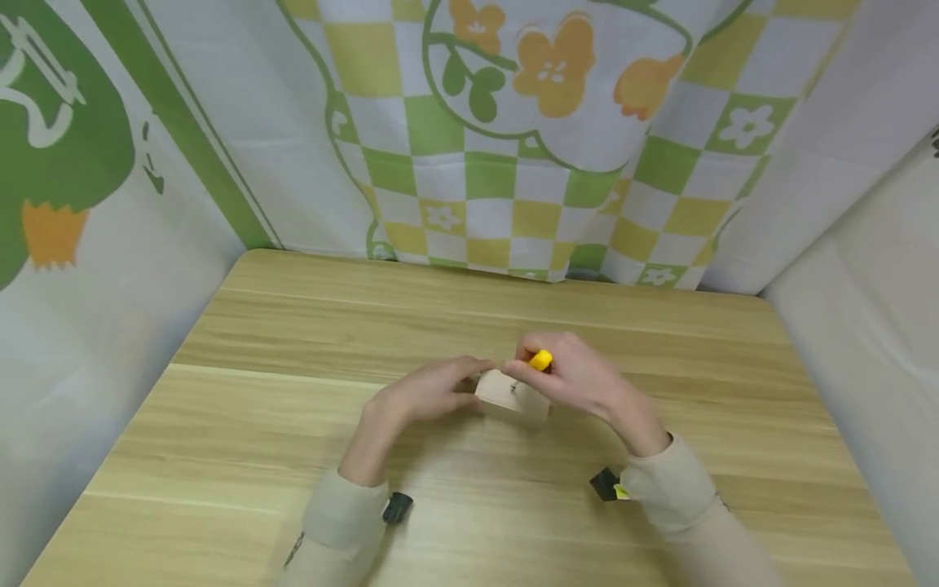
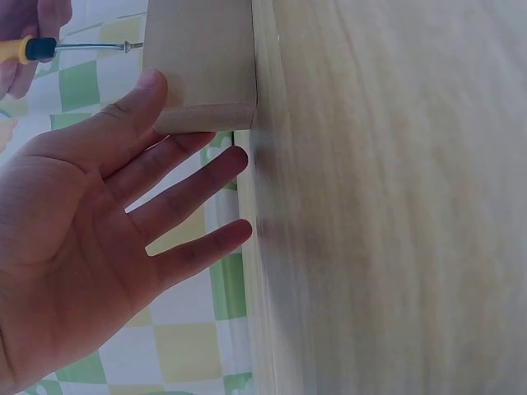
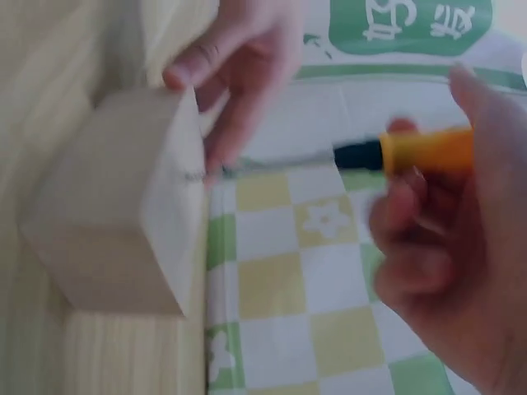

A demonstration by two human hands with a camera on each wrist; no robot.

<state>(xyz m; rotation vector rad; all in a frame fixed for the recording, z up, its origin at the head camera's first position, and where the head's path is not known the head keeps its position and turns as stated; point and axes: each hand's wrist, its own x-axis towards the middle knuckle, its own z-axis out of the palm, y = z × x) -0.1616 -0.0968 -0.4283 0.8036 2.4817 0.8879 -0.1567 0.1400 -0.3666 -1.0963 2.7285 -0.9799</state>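
Fingers of the right hand curl round the yellow handle of a screwdriver, whose tip meets a screw standing partly proud of a wooden block. The left hand pinches one end of that block between thumb and forefinger, its other fingers spread straight. The block sits on the table, between the hands. I'd call this screw-turning, whether in or out I can't tell; the next move calls for a steady block and an upright shaft.

White characters on a green curtain patch, too blurred for me to read surely, small dark marks on my left sleeve, illegible.
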